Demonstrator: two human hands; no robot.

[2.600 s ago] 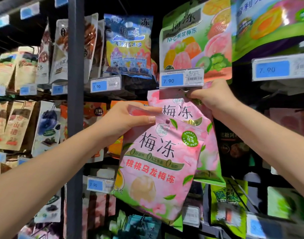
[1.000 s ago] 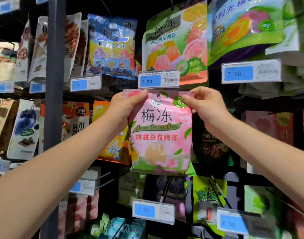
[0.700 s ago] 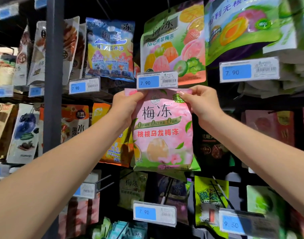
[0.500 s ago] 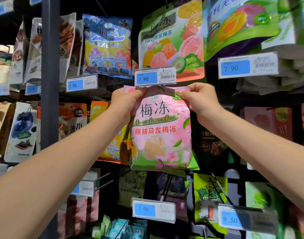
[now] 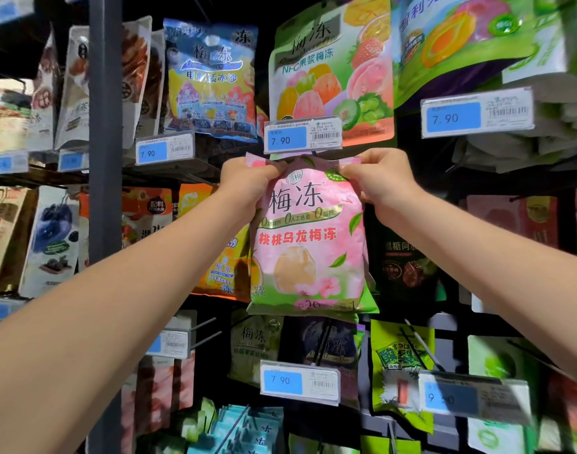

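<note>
Head view: Two bare hands hold a pink pouch [image 5: 308, 237] up against a rack of hanging snacks. The left hand [image 5: 247, 185] pinches the pouch's top left corner, its fingers curled over the sealed edge; the right hand [image 5: 380, 181] pinches the top right corner the same way, thumb in front. The pouch hangs upright between the hands, its top edge just beneath a price tag [image 5: 302, 136] reading 7.90, which sits at the foot of a green pouch [image 5: 333, 70] printed with fruit. Whether the pink pouch is on a peg cannot be told; the tag hides the spot. To the left of the green pouch hangs a blue pouch [image 5: 211, 80], and beyond it a grey post [image 5: 105, 126] runs the height of the rack. An orange pouch [image 5: 224, 257] shows behind the left forearm. Below the pink pouch, a second tag [image 5: 299, 381] also reads 7.90, and a lime pouch [image 5: 400, 362] hangs to its right, near a blurred tag [image 5: 473, 396] at lower right.
</note>
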